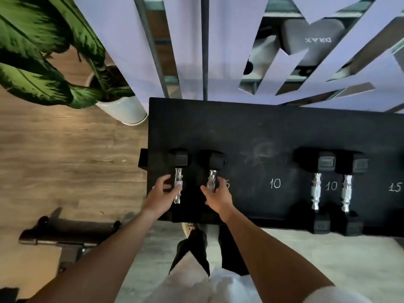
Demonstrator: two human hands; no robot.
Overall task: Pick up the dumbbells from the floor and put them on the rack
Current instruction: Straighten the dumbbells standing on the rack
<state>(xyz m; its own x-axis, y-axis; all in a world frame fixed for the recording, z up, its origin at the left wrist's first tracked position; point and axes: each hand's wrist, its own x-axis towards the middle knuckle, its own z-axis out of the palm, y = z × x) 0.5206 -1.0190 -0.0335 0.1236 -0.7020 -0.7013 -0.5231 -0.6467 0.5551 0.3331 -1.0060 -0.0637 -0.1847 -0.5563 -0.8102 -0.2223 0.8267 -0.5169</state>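
Two small black hex dumbbells with chrome handles lie side by side at the left end of the black rack (pixel 262 127). My left hand (pixel 160 193) has its fingers curled under the handle of the left dumbbell (pixel 178 159), with the thumb spread away from it. My right hand (pixel 218 195) grips the handle of the right dumbbell (pixel 213 160) near its lower end. Both dumbbells rest on the rack top. Their near heads are hidden by my hands and by shadow.
Two larger dumbbells (pixel 317 189) (pixel 347 191) lie on the rack further right, beside chalked numbers 10 and 15. A potted plant (pixel 124 110) stands at the rack's left corner. A dark metal bench base (pixel 65 232) is on the wooden floor at left. A mirror wall rises behind.
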